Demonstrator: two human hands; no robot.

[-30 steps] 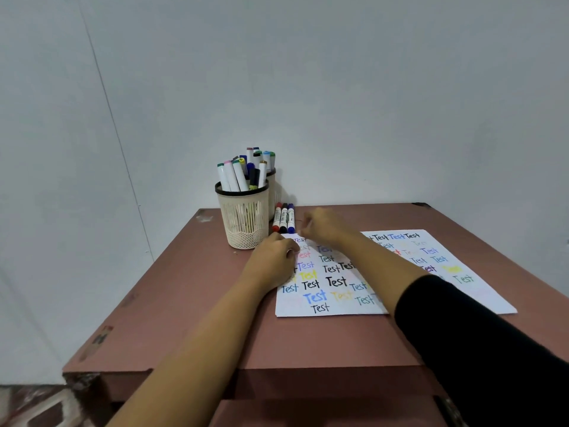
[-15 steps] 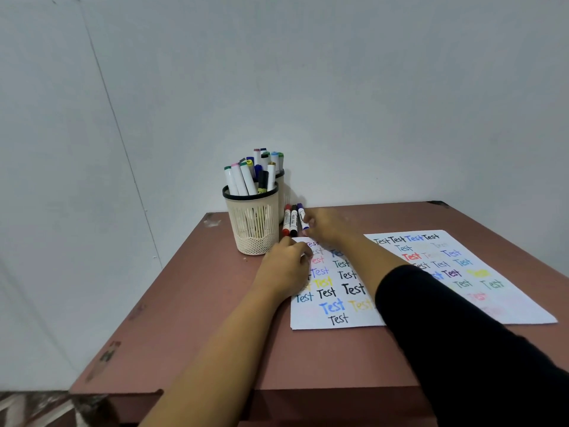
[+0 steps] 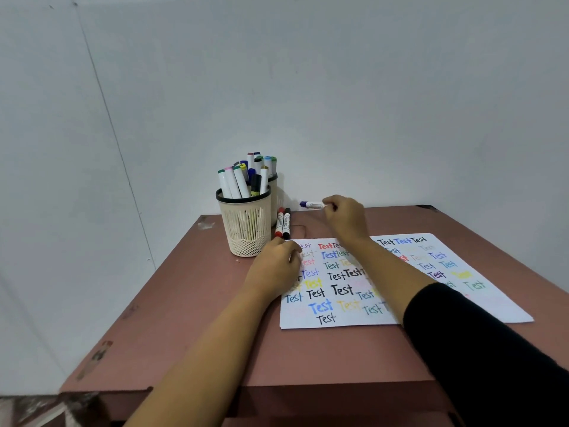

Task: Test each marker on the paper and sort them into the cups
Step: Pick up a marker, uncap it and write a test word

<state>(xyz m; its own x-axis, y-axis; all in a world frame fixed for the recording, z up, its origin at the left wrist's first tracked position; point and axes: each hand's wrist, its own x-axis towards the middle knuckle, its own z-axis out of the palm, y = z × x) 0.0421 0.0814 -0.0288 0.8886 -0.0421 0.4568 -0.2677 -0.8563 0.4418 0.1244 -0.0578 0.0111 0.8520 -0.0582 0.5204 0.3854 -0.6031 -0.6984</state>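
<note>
My right hand [image 3: 345, 215] holds a blue-capped white marker [image 3: 311, 205] lifted above the table, cap pointing left. My left hand [image 3: 277, 266] rests on the left edge of the white paper [image 3: 338, 315], fingers curled, which is covered with coloured "Test" words. A red marker [image 3: 279, 223] and a black marker [image 3: 286, 224] lie side by side on the table beside the front cream mesh cup [image 3: 246, 226]. That cup is full of markers. A second cup [image 3: 275, 192] with markers stands behind it, mostly hidden.
The brown table [image 3: 200, 303] stands in a corner against grey walls. Its left and front edges are close to my arms. My right sleeve is black.
My right hand has picked the blue marker out of the row of three and raised it off the table. The left hand stays on the paper. The camera has shifted a little.
</note>
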